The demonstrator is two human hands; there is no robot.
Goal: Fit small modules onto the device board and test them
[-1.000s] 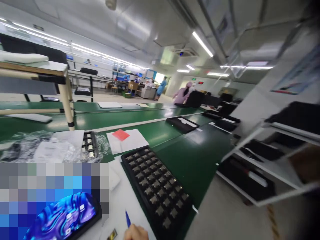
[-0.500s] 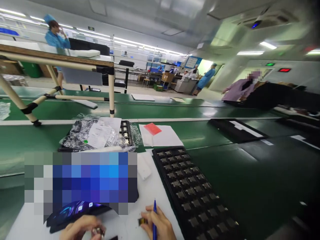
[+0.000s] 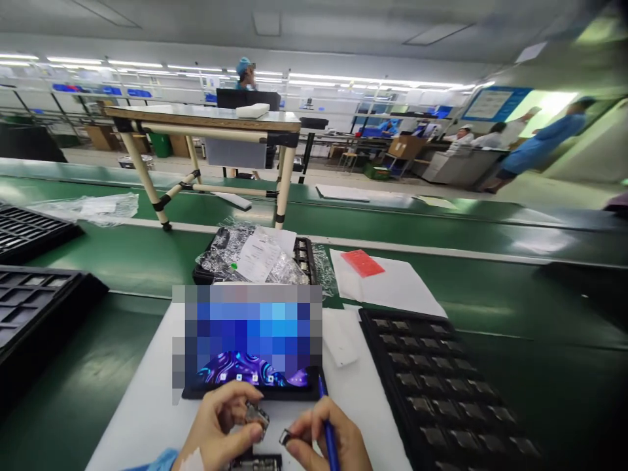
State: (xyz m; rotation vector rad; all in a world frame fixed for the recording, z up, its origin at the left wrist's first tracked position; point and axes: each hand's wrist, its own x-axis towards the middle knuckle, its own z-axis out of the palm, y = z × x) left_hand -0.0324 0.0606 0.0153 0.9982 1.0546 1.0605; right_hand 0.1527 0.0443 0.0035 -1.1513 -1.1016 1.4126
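Note:
My left hand (image 3: 220, 428) is at the bottom edge, fingers pinched on a small metallic component (image 3: 256, 415). My right hand (image 3: 326, 438) sits beside it, gripping a blue pen (image 3: 328, 428) and pinching a tiny square part (image 3: 285, 437) at its fingertips. Both hands hover over a white mat (image 3: 142, 405). Just beyond them lies a tablet (image 3: 250, 379) with a blue screen, partly pixelated. A black tray (image 3: 441, 386) of several small components lies to the right of my hands. A dark object (image 3: 255, 463) lies under my hands at the frame's edge.
Empty black trays (image 3: 34, 301) lie at the left on the green belt (image 3: 490, 275). A foil-bagged tray (image 3: 255, 258) and white paper with a red slip (image 3: 363, 263) lie behind the tablet. A pipe-frame table (image 3: 206, 124) stands beyond. People in blue coats work far off.
The view has swung left and down. Both hands have come fully into view, the left now pinching a component, and the tablet shows more plainly.

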